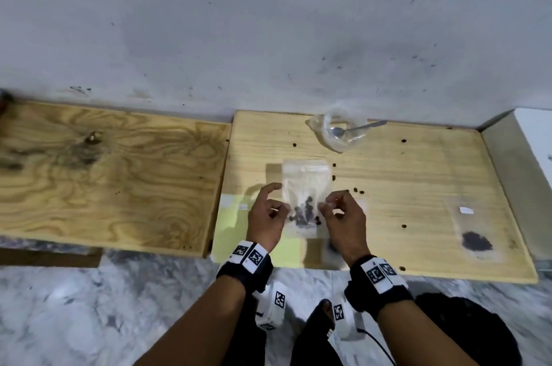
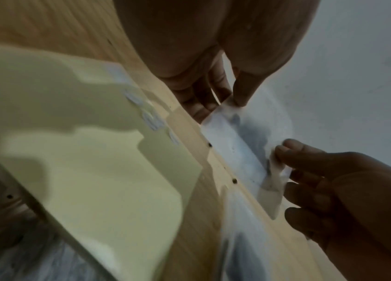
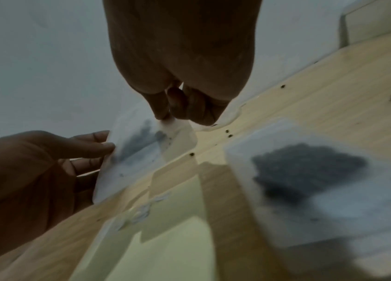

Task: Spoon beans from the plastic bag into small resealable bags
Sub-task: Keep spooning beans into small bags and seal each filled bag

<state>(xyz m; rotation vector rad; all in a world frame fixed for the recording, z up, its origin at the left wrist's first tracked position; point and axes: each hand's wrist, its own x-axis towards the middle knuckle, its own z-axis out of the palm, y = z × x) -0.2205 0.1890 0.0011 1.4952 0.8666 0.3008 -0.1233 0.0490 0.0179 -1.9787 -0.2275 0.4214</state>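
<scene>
A small clear resealable bag (image 1: 305, 183) hangs upright between my hands, with dark beans (image 1: 303, 211) gathered low inside it. My left hand (image 1: 284, 205) pinches its left edge between thumb and fingers, seen close in the left wrist view (image 2: 231, 101). My right hand (image 1: 325, 203) pinches the right edge (image 3: 165, 116). The big plastic bag (image 1: 334, 138) lies crumpled at the back of the light board. A metal spoon (image 1: 357, 128) rests in its mouth, apart from both hands.
A second small bag (image 1: 475, 235) with beans lies flat at the right of the board (image 1: 418, 174). A pale yellow sheet (image 1: 233, 225) with white stickers lies under my left hand. Loose beans (image 1: 403, 140) dot the board. A wall stands behind; a darker board (image 1: 104, 174) lies left.
</scene>
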